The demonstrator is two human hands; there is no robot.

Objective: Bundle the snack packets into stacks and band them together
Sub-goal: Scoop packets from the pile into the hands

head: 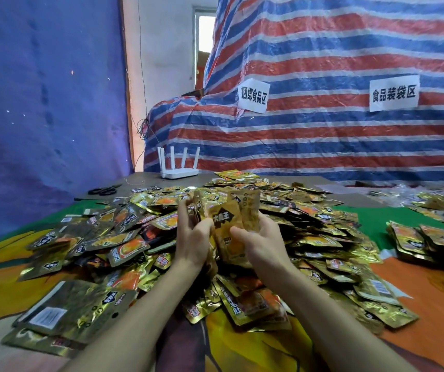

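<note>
A small upright stack of snack packets [227, 224] is held above the middle of the desk [430, 304]. It is gripped between the left hand [192, 237] and the right hand [259, 244], with the fingers [184, 209] of both curled round its edges. Below it, a wide loose heap of packets [124, 242] is spread across the desk. A separate pile [427, 242] is laid at the right. At the far edge, scissors [104, 190] are seen to the left of a white router [179, 171].
</note>
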